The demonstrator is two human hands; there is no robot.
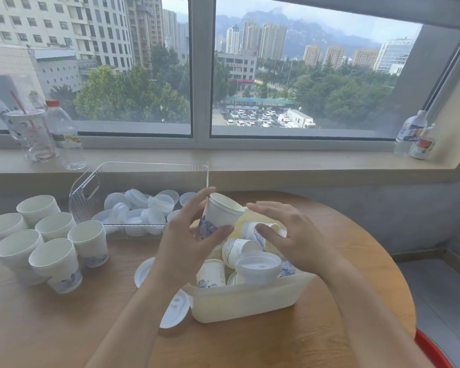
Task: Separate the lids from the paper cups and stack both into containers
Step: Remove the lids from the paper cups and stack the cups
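wooden table (pixel 64 328), left hand (pixel 189 235) gripping paper cup (pixel 219 215)

Left hand (pixel 189 232) curled, gripping; right hand (pixel 284 232) spread, fingers relaxed.

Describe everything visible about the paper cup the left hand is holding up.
The paper cup is white with a blue printed pattern low on its side. A white lid sits on its top, so it looks not yet separated. It is tilted, lid end up and to the right, held in the air above the cream bin. The left hand grips it, fingers behind and thumb across the front; the right hand's fingertips reach the lid's edge.
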